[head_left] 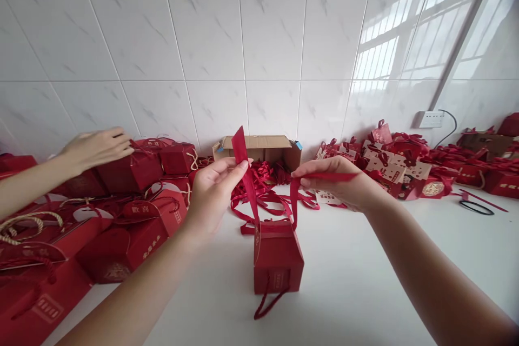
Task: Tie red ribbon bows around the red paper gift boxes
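Observation:
A small red gift box [278,259] stands on the white table [357,281] in front of me, a cord handle hanging from its front. A red ribbon [244,173] runs up from its top on both sides. My left hand [213,192] pinches the left end, which sticks up above my fingers. My right hand [338,181] is closed on the right end, pulled out to the side. Both hands are raised above the box.
Another person's hand [97,147] reaches from the left onto a pile of red gift boxes [133,194]. An open cardboard carton [259,148] with loose red ribbons stands by the tiled wall. More red boxes [405,167] crowd the back right, near a black ring [476,207].

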Motion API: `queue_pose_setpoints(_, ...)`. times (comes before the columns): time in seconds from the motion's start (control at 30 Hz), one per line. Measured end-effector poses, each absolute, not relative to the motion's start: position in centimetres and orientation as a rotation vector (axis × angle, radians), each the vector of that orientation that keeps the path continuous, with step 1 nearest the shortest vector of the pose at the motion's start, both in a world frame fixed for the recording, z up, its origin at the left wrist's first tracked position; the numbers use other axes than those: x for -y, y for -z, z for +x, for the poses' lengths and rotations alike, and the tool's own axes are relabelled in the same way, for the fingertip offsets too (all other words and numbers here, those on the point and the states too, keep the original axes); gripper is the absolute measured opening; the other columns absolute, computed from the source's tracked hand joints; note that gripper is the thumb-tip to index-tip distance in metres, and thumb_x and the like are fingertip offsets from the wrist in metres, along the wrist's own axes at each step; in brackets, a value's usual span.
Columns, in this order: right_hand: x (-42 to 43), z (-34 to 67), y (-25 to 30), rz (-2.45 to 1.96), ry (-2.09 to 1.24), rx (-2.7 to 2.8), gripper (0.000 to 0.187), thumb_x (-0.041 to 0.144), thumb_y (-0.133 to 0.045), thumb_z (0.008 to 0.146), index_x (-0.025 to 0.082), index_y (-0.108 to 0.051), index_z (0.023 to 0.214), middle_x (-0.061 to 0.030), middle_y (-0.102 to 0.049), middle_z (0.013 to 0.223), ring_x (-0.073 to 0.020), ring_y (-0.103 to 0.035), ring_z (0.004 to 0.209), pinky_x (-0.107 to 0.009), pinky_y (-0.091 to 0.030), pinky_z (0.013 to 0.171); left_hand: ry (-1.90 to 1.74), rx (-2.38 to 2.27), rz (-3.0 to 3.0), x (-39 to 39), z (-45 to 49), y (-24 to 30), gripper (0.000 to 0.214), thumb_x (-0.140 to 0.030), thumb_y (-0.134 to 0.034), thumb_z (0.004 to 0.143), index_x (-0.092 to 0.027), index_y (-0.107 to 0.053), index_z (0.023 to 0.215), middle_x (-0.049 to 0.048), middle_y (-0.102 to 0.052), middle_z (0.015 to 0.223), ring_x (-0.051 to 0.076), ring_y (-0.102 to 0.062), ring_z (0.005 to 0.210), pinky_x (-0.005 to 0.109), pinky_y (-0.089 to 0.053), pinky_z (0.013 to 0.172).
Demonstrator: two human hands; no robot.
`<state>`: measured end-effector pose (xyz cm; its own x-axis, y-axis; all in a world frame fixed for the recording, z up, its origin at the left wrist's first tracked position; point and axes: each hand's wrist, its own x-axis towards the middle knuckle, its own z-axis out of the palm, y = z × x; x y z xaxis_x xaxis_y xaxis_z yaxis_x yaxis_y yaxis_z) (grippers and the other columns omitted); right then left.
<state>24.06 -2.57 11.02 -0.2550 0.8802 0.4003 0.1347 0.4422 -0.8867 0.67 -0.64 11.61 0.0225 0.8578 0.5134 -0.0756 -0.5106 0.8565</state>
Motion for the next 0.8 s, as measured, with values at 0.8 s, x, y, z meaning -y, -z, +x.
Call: queue_pose_setpoints(0.8,2.3,21.7,-10.2,-0.710,-0.776,1.236,0.012,0.033,-0.078,0.068,0.024,-0.076,0.075,-0.0017,-0.072,0.076,-0.0138,-0.063,0.073,-0.029,-0.053,0.070,-1.648,-0.745,1.463,0.5,1.8,-11.9,0.023,-0.034,-0.075,0.070,-0.017,-0.069,0.085,0.0023,-0.072,0.083,0.018,-0.065,0.084,0.030,-0.047,0.080)
